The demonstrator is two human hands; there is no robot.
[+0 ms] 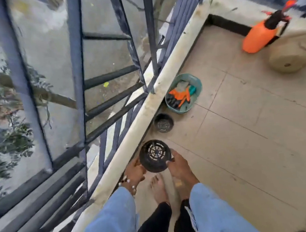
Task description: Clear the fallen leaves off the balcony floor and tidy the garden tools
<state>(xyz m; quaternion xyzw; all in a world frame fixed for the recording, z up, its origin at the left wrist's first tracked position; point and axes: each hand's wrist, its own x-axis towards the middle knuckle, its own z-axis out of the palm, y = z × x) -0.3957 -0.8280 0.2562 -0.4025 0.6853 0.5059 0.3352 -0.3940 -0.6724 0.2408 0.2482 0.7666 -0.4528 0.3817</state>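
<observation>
A small black plastic pot (155, 155), its slotted bottom turned up towards me, is held above the tiled floor between both hands. My left hand (134, 171) grips its left side and my right hand (179, 165) grips its right side. Further along the parapet a second black pot (163, 122) sits on the floor. Beyond it a teal basket (196, 84) holds orange and green garden tools (181, 96).
The pale concrete parapet (147, 107) with dark metal railing (81, 85) runs diagonally on my left. An orange spray bottle (259, 36) and a beige overturned pot (291, 54) stand at the far right. Beige floor tiles (254, 133) spread to the right. My bare feet (159, 189) are below the pot.
</observation>
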